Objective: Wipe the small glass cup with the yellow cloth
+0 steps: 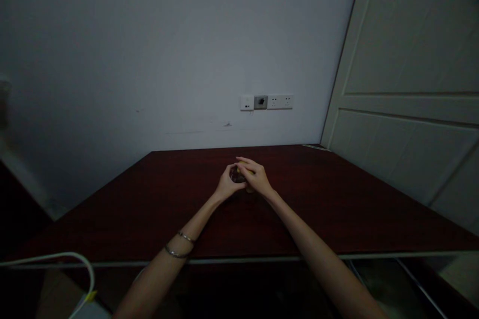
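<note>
Both my hands meet over the middle of a dark red-brown table (318, 209). My left hand (225, 185) curls around a small dark round object (236, 175), and two thin bracelets sit on that forearm. My right hand (255, 177) closes over the same object from the right, its fingers bent across the top. A yellowish part shows between the fingers, but the room is dim and I cannot make out what the object is.
A pale wall stands behind the table with a row of sockets (266, 102). A white panelled door (404, 99) is at the right. A white cable (71, 259) loops at the lower left by the table's front edge.
</note>
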A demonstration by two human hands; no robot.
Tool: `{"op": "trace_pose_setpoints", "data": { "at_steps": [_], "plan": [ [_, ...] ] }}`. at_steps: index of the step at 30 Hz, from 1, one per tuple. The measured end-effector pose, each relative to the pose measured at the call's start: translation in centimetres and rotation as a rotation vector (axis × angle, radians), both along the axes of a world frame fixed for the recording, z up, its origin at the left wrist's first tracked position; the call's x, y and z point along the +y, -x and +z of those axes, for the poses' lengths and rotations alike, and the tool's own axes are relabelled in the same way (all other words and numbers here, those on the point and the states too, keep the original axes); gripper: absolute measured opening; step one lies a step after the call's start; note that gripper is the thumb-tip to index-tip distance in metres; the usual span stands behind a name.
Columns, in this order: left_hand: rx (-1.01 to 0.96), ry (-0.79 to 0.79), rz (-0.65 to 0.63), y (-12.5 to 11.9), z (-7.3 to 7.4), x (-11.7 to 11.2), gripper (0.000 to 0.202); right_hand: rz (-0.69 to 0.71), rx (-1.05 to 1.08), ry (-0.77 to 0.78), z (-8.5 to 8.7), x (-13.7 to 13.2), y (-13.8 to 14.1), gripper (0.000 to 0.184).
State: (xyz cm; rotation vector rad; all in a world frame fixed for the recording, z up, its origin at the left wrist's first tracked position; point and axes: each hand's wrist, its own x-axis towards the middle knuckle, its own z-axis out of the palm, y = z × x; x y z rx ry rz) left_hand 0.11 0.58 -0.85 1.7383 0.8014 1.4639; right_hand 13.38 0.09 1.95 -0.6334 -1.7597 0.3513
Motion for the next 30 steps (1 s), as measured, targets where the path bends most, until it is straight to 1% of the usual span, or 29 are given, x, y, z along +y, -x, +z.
{"op": "trace_pose_setpoints", "data": {
  "at_steps": [3, 5, 7, 10, 12, 15, 19, 22, 25, 30],
  "plan": [
    [0.063, -0.004, 0.019, 0.0, 0.3, -0.4, 0.063, 0.003, 0.058, 0.092, -0.1, 0.5, -0.3, 0.027],
    [0.068, 0.004, 0.027, 0.0, 0.1, -0.2, 0.065, 0.007, 0.043, 0.103, -0.2, 0.4, -0.5, 0.028],
    [0.050, 0.017, 0.024, 0.0, -0.3, 0.2, 0.067, 0.015, -0.030, 0.043, -0.2, 0.0, -0.6, 0.026],
    [0.007, 0.044, -0.005, 0.1, -0.9, 0.8, 0.068, 0.050, -0.184, -0.093, -0.1, -0.9, -0.4, 0.024],
    [-0.020, 0.049, -0.036, 0.2, -0.9, 0.9, 0.066, 0.075, -0.222, -0.124, -0.1, -1.1, -0.2, 0.025],
    [-0.039, 0.042, -0.070, 0.1, -0.2, 0.3, 0.060, 0.092, -0.118, -0.062, 0.1, -0.7, -0.3, 0.023],
    [0.006, 0.138, -0.145, -0.1, 0.8, -0.9, 0.062, 0.185, 0.111, 0.151, 0.4, 0.4, -1.3, 0.024],
    [0.027, 0.202, -0.172, -0.1, 1.0, -1.3, 0.066, 0.255, 0.213, 0.270, 0.5, 0.8, -1.9, 0.026],
    [0.006, 0.225, -0.148, 0.0, 1.0, -1.1, 0.064, 0.267, 0.275, 0.267, 0.5, 0.4, -1.8, 0.026],
    [-0.112, 0.224, -0.070, 0.0, 0.9, -0.7, 0.055, 0.215, 0.232, 0.128, 0.7, -1.2, -0.8, 0.024]
  ]
}}
